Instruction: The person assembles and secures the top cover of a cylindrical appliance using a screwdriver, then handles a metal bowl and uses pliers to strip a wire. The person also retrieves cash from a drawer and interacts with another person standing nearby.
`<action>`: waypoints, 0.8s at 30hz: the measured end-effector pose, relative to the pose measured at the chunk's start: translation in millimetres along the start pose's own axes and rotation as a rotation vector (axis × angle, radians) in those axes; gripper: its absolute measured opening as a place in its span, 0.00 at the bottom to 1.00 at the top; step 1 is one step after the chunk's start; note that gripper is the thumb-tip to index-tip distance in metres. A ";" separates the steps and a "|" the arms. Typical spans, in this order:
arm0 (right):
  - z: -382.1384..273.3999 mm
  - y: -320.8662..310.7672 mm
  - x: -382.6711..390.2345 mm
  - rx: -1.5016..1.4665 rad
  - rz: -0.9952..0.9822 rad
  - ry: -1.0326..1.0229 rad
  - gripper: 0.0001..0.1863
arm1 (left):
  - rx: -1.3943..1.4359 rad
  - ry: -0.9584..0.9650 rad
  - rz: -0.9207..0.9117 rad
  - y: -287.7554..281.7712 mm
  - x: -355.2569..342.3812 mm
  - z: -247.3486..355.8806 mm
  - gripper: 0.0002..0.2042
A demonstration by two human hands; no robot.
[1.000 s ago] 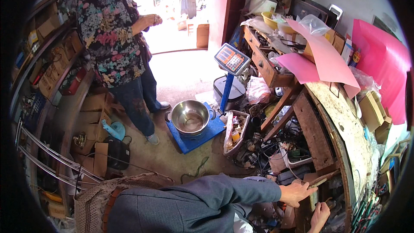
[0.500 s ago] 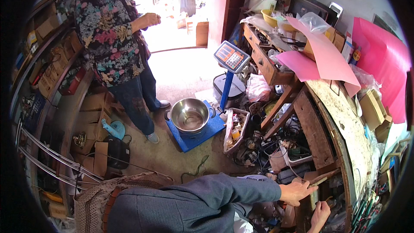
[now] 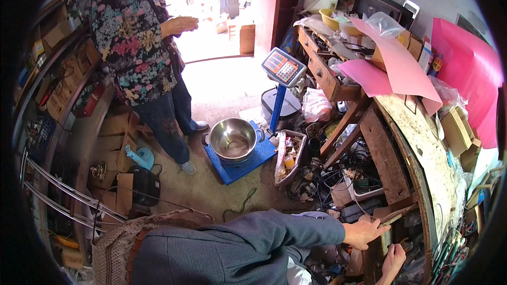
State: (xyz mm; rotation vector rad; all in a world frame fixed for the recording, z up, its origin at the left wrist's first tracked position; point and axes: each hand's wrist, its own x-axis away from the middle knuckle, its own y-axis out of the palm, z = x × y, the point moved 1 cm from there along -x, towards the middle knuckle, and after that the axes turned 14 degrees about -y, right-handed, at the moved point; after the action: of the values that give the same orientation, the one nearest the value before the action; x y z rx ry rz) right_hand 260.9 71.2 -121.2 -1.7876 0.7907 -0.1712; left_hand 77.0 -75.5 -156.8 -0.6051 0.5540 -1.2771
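My left hand [image 3: 363, 233] reaches across at the lower right from a dark grey sleeve [image 3: 253, 243]. Its fingers are stretched out over the edge of a wooden drawer-like compartment under the bench, and I see nothing held in it. Just nearer, my right hand [image 3: 393, 262] has its fingers bent in beside a pale, narrow piece [image 3: 386, 239] in that compartment. What the right fingers grip, if anything, is hidden. Farther off, a steel two-handled pot [image 3: 232, 140] stands on the blue platform of a scale [image 3: 224, 174], whose keypad display [image 3: 284, 67] tops a blue post.
Another person [image 3: 134, 47] in a flowered jacket stands at the far left by the doorway. A wooden bench [image 3: 417, 137] runs along the right, with pink sheets [image 3: 404, 68] over it. Tangled cables and a box of odds and ends [image 3: 290, 155] lie below. Shelves [image 3: 63, 89] line the left.
The other person's hand has opened out flatter and shifted slightly. My hands stay at the compartment with barely any movement. The pot and scale have not moved.
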 end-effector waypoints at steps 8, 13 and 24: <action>-23.6 -7.4 -2.6 0.024 -0.048 0.101 0.13 | -0.007 0.015 0.023 0.7 0.4 0.2 0.50; -27.4 -10.0 -1.4 0.003 -0.044 0.081 0.13 | -0.023 0.007 0.025 2.5 -0.9 0.1 0.50; -16.5 -5.8 -1.6 -0.002 -0.048 0.080 0.13 | 0.003 0.005 0.033 3.4 -1.1 -0.5 0.50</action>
State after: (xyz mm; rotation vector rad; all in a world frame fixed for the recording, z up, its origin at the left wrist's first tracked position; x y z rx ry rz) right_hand 254.2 60.0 -109.5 -1.8116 0.8057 -0.2748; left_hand 78.8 -73.9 -159.4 -0.5881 0.5641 -1.2481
